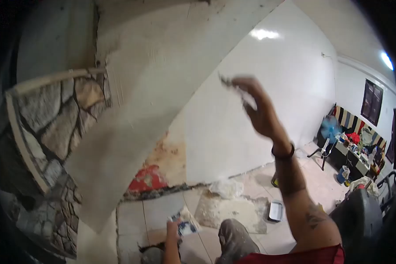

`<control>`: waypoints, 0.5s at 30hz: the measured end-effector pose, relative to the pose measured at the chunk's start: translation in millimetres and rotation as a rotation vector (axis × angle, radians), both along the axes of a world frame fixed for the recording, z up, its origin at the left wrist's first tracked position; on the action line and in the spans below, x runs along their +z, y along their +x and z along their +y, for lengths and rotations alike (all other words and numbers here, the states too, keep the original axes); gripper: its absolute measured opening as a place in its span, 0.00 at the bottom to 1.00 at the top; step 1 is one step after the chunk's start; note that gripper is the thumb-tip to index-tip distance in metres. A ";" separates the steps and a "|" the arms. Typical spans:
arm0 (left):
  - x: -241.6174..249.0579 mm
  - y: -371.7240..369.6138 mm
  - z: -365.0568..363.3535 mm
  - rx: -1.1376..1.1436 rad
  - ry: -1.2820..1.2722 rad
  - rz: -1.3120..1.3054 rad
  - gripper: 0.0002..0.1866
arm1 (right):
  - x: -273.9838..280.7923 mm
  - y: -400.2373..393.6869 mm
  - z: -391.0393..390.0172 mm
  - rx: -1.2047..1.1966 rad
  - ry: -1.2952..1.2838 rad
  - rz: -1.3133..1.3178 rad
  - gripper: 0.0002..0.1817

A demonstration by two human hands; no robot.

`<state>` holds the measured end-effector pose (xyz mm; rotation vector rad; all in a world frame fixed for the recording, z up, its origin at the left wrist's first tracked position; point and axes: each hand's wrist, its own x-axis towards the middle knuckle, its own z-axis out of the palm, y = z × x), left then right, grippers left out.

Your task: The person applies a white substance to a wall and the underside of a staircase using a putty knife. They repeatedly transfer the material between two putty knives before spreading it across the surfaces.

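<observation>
My right hand (259, 108) is raised in front of the white wall (251, 132), its fingers curled round a thin, flat scraper (226, 81) that is blurred by motion. Low down near my knees, my left hand (173, 229) grips a flat palette (187, 225) with white and dark blue patches on its face. A slanted, smooth plastered surface (149, 75) runs diagonally from the top down to the lower left. Below it, a bare patch of wall with red and tan areas (152, 176) shows beside the white part.
On the tiled floor lie a dirty, paste-smeared sheet (233, 211), a crumpled plastic bag (226, 188) and a small white tray (276, 211). Stone cladding (59, 114) with a pale border is at left. A cluttered table (354, 154) and a blue fan (329, 127) stand far right.
</observation>
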<state>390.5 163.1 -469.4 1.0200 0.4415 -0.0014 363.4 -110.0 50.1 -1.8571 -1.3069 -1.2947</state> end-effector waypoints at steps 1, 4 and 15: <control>24.7 -17.0 -4.5 0.013 -0.197 0.028 0.08 | 34.6 4.8 2.7 -0.158 -0.003 -0.153 0.30; -0.8 -2.7 -6.8 -0.050 -0.195 0.048 0.08 | 109.7 36.3 2.1 -0.376 -0.017 -0.405 0.29; -0.6 14.0 -17.5 -0.056 -0.219 0.136 0.10 | 188.5 68.9 25.6 -0.726 -0.161 -0.612 0.34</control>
